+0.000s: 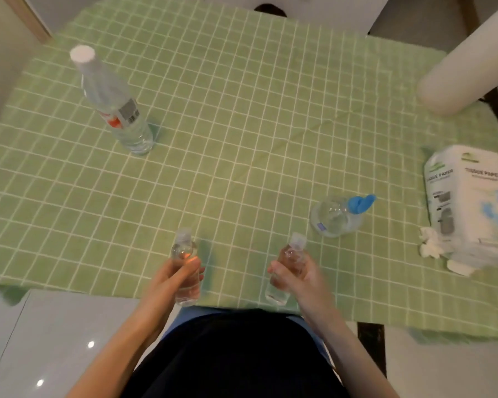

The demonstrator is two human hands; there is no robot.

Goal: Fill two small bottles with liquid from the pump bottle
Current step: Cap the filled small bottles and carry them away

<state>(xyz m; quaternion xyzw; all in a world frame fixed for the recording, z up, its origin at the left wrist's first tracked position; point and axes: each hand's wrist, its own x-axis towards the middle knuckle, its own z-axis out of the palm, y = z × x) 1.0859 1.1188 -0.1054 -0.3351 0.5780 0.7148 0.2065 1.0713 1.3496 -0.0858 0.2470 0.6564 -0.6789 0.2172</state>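
While gripping at the near edge of the green checked tablecloth [242, 110], both busy: left hand [174, 278] wrapped round the left small bottle [184, 248] at mid-body, cap poking out toward twelve o'clock, base showing below the fingers at six. Same for the right hand [299, 278], curled round the right small bottle [292, 251], slightly tilted, cap clear above the thumb. At two o'clock of that grip, apart, pump bottle [335, 215] with blue head, untouched. Far off at eleven, tall water bottle [112, 104]; at three, tissue pack [469, 208].
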